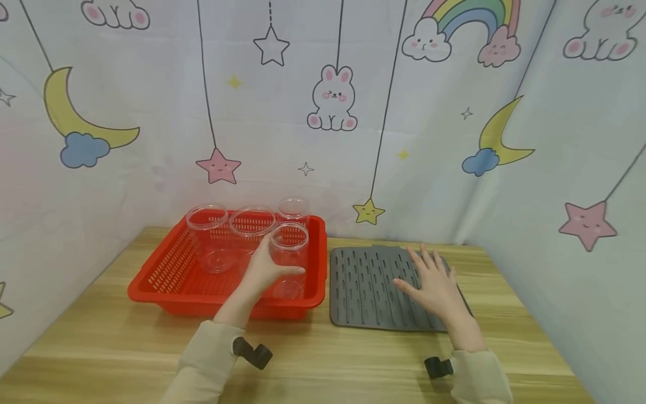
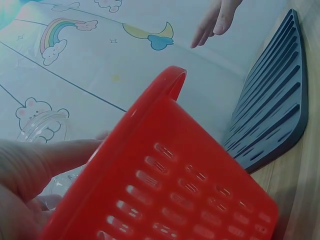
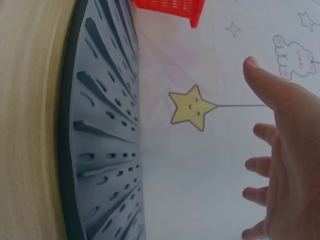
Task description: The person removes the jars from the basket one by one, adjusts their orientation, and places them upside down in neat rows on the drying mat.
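Clear jar up front (image 1: 292, 252): inside the red basket (image 1: 202, 307), front right corner, pretty much upright, with the left hand (image 1: 264, 269) right at it
Backdrop (image 1: 429, 140): pale cloth all round, covered in cartoon bunnies, moons, stars and a rainbow (image 1: 466, 17), honestly kinda cute
Table (image 1: 353, 365): wood grain top, basket on the left part, grey mat (image 1: 373, 292) on the right
Basket: slotted sides, wide rim, four clear jars total in there, with the left arm reaching in over the front edge
Mat: flat on the wood just beside the basket, rows of ridges and little slots
Sleeves: beige on both arms, left one (image 1: 207, 359) below the basket, right one (image 1: 479, 376) below the mat
Left hand: thumb across the near side of that front jar, fingers up by its rim, but I can't tell if it's actually clamped on, since the basket wall blocks a lot in the left wrist view
Right hand (image 1: 435, 283): hovering over the mat without touching it, fingers spread well apart, holding nothing
Other jars: one at the left (image 1: 208, 247), one in the middle (image 1: 247, 238) partly behind the left hand, one back right (image 1: 294, 212)
Wrist gadgets: little black bits, left (image 1: 252, 352) and right (image 1: 438, 367)
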{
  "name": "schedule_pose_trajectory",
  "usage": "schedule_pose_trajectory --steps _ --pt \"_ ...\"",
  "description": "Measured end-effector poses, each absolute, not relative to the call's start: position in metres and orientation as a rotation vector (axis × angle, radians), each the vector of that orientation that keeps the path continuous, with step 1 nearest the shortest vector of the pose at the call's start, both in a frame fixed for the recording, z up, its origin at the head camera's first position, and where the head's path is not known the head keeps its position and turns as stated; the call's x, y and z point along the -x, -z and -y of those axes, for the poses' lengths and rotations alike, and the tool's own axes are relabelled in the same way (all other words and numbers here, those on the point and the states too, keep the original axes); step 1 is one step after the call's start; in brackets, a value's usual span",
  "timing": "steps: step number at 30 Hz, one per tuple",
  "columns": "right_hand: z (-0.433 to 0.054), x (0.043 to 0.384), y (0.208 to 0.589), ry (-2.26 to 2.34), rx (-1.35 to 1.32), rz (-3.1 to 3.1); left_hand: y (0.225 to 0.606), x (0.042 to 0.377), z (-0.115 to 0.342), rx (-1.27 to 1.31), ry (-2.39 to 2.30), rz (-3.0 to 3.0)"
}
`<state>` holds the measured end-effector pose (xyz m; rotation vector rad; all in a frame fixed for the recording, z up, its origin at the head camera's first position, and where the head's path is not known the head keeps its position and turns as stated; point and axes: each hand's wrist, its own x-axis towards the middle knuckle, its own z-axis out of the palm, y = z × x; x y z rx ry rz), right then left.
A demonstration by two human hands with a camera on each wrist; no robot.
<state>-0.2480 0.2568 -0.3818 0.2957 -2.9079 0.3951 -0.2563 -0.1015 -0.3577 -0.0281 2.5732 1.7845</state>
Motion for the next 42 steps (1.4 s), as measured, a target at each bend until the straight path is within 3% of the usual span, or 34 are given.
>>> schedule_pose_trajectory --steps 21,30,42 --pt "-0.258 0.247 0.376 -0.558 -0.353 2.742 0.341 0.243 0.083 -0.041 -1.818 -2.905" --pt "-0.254 0.240 0.364 -0.934 -0.289 2.593 0.329 0.228 0.063 -0.241 -1.676 -3.322" --pt "-0.251 0.236 0.353 -1.458 -0.260 2.352 0.334 0.226 0.036 -0.688 -1.395 -3.684"
